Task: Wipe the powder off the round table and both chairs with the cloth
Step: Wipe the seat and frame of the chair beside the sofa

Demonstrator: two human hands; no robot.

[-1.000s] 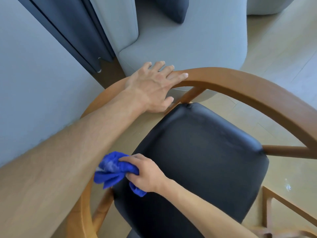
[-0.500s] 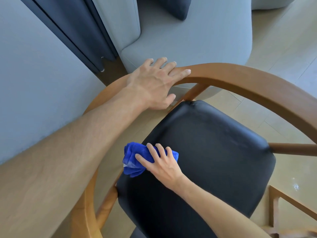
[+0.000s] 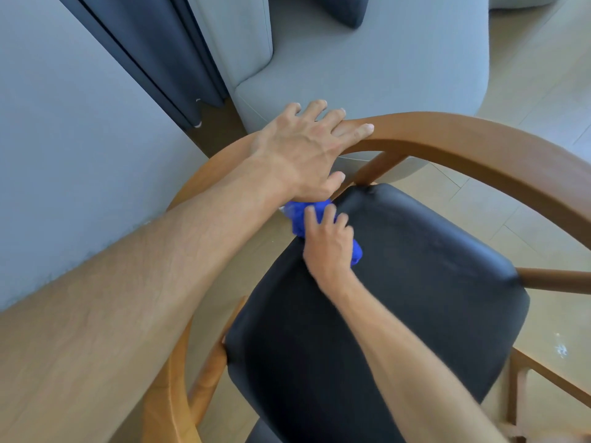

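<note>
Left hand (image 3: pixel 303 148) lies flat on the curved wooden backrest rail (image 3: pixel 463 145) of the chair, fingers straight and spread over the top, thumb hanging down the inner side. It grips nothing; judged purpose is to brace the chair so it does not slide or turn while the seat is rubbed.

Right hand (image 3: pixel 329 241) presses a bunched blue cloth (image 3: pixel 299 215) onto the far left corner of the black padded seat (image 3: pixel 399 282), just beneath the left wrist. Fingers are bent over the wad and look to hold it, with blue showing ahead of the fingertips and again by the wrist. The hand is a little blurred, so the exact pinch is unclear. Bunching likely gives a firm pad for pushing powder out of the seat edge.

The cloth sits where the seat meets a slanted wooden strut (image 3: pixel 380 167), a corner where powder would collect. No powder is readable on the black seat from this view.

A few pale specks (image 3: pixel 561 349) lie on the wooden floor (image 3: pixel 511 199) at right, near the chair leg; possibly powder, cannot tell.

Behind the chair: a grey sofa (image 3: pixel 383 65) and a dark curtain (image 3: pixel 153 43). The round table and the second chair are out of view.

Judgement: seat wiping under way; rail and arm appear not yet wiped.
</note>
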